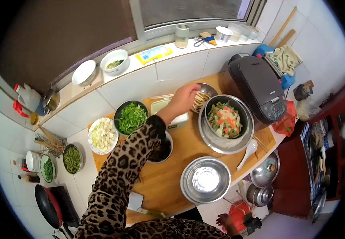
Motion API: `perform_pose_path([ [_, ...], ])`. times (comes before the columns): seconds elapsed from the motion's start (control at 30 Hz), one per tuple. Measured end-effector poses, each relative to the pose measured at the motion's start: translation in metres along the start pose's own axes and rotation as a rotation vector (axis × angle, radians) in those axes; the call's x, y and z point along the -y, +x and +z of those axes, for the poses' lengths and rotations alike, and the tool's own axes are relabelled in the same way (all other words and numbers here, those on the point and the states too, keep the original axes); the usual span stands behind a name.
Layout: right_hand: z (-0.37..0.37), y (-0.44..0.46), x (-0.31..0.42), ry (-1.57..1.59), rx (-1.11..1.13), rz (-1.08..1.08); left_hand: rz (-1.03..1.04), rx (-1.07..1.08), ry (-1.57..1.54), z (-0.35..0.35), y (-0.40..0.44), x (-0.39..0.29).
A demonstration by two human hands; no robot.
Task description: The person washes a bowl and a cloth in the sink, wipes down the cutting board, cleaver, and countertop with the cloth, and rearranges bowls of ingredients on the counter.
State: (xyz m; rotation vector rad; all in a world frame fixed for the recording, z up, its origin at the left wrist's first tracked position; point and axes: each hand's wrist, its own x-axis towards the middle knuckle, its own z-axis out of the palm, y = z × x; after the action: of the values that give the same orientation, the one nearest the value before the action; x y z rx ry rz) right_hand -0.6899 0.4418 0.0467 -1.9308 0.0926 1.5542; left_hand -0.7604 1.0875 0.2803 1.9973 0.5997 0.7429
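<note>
My left hand, at the end of a leopard-print sleeve, reaches across the wooden board. Its fingers are closed at the left rim of a small metal bowl holding pale strips; the fingertips are partly hidden. Just right of it, a deep metal pot of mixed chopped vegetables sits inside a wider metal basin. Under my left wrist lies a rectangular container with white contents. Low at the right, my right hand hangs beside the board, fingers apart, holding nothing.
Nested metal bowls stand at the board's front, near a white spoon. A rice cooker is at the back right. Chopped greens and a plate of pale cubes sit left. A frying pan is lower left.
</note>
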Motion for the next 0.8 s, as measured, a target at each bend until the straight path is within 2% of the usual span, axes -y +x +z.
perform_pose_path([
  [0.07, -0.007, 0.007, 0.011, -0.051, -0.011, 0.033, 0.066, -0.03, 0.14, 0.012, 0.037, 0.005],
  [0.1, -0.009, 0.005, 0.016, -0.045, -0.006, -0.056, 0.096, -0.022, 0.298, 0.02, 0.055, 0.022],
  [0.13, -0.008, 0.012, 0.021, -0.03, -0.047, 0.023, 0.128, -0.012, 0.456, 0.025, 0.071, 0.026],
  [0.17, -0.009, 0.013, 0.023, 0.009, -0.053, 0.041, -0.054, 0.088, 0.544, 0.032, 0.084, 0.03],
  [0.2, -0.01, 0.013, 0.027, 0.045, -0.061, 0.059, -0.059, 0.091, 0.549, 0.039, 0.093, 0.039],
  [0.27, -0.016, 0.017, 0.01, 0.136, 0.023, -0.028, -0.181, 0.225, 0.881, 0.055, 0.11, 0.061],
  [0.3, -0.015, 0.012, 0.015, 0.089, 0.011, -0.008, -0.182, 0.23, 0.883, 0.06, 0.117, 0.068],
  [0.37, -0.012, 0.007, 0.017, 0.087, 0.026, 0.036, -0.303, 0.481, 0.815, 0.066, 0.127, 0.08],
  [0.5, -0.015, 0.012, -0.011, 0.079, 0.032, 0.017, -0.427, 0.369, 0.774, 0.063, 0.139, 0.102],
  [0.57, -0.017, 0.006, -0.009, 0.074, 0.065, -0.012, -0.377, 0.512, 0.829, 0.058, 0.149, 0.129],
  [0.7, -0.015, 0.008, -0.007, 0.076, 0.059, 0.009, -0.388, 0.519, 0.782, 0.045, 0.158, 0.111],
  [0.77, -0.015, 0.011, -0.007, 0.085, 0.061, 0.025, -0.333, 0.455, 0.833, 0.038, 0.168, 0.11],
  [0.8, -0.016, 0.012, -0.009, 0.071, 0.064, -0.024, -0.335, 0.453, 0.834, 0.035, 0.175, 0.107],
])
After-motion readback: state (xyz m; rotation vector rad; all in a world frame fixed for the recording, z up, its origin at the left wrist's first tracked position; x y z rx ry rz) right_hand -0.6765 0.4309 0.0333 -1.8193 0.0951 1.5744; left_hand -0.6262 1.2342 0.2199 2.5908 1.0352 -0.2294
